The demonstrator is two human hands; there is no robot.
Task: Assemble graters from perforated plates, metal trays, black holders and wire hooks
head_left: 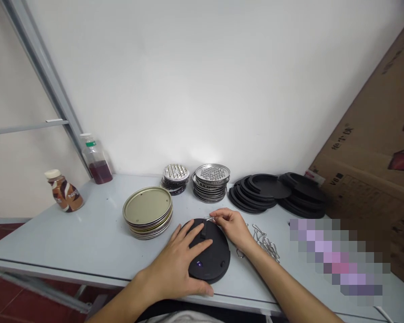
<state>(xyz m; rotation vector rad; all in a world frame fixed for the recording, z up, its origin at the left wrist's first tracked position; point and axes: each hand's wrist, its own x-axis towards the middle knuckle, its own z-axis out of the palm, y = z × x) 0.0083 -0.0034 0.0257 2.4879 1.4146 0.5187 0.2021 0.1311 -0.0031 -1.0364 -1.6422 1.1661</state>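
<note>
the round disc (208, 258) under the left hand (173, 264) is matte black with a small purple glint, and the thin wire (209, 219) is silver. the stacked lids (147, 206) are gold inside, the perforated discs (212, 174) silver dotted with dark holes, the rings (259, 190) black, the bench (70, 233) pale grey.

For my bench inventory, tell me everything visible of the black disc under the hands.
The black disc is matte, rounded, perhaps plastic, lying flat on the pale grey table near its front edge. A short raised strip sits on top, small holes near the rim, and a purple glint. The left hand presses on it; the right hand touches its far edge.
</note>
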